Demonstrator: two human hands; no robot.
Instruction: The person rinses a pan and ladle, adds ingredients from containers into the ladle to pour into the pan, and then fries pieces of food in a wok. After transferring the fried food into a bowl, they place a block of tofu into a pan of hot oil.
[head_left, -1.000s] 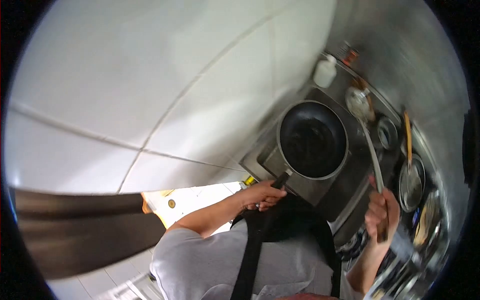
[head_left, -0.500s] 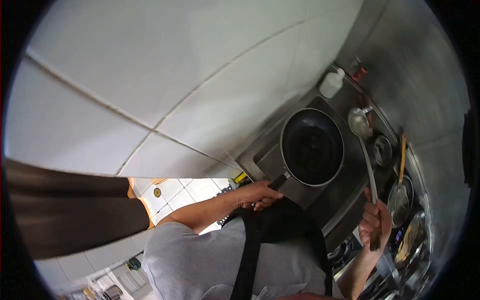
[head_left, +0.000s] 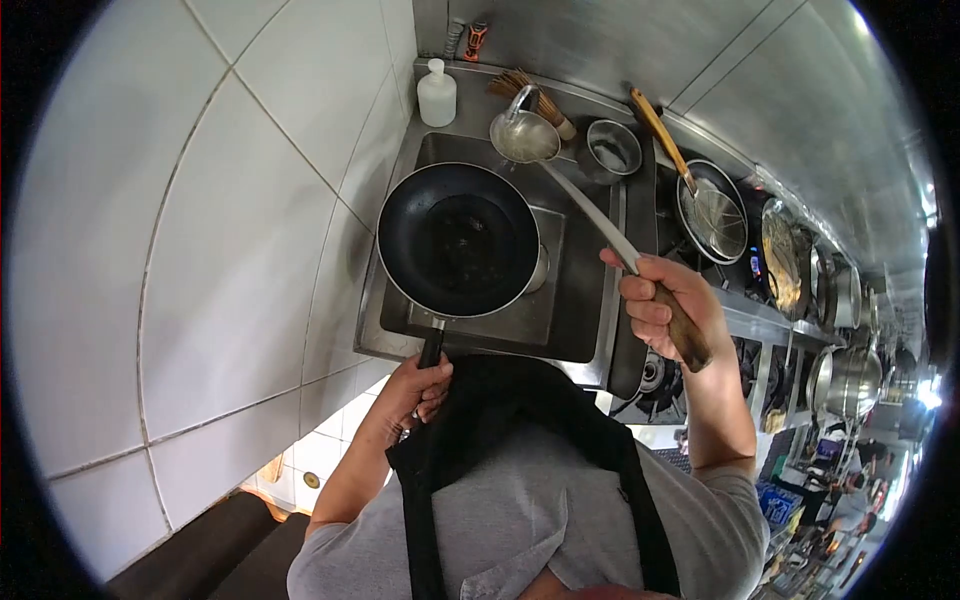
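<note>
My left hand (head_left: 418, 388) is wrapped round the black handle of a dark frying pan (head_left: 460, 240), which is held over the steel sink (head_left: 575, 330). A little dark, shiny liquid shows on the pan's bottom. In my right hand (head_left: 665, 305) is a ladle (head_left: 600, 215), gripped by its wooden grip, its long metal shaft slanting up and left. The ladle's bowl (head_left: 525, 138) is right at the curved tap (head_left: 518, 103) at the sink's back edge, above the pan's far rim.
A white pump bottle (head_left: 437, 95) stands at the back left corner beside a tiled wall (head_left: 240, 250). Behind the tap lies a bristle brush (head_left: 535, 95). To the right are a metal cup (head_left: 612, 150), a wire strainer (head_left: 715, 215) over a pan, and stove burners (head_left: 655, 385).
The view has swung round, bringing more of the sink and stove into sight. Both hands keep their holds on the pan and the ladle, whose bowl stays near the tap.
</note>
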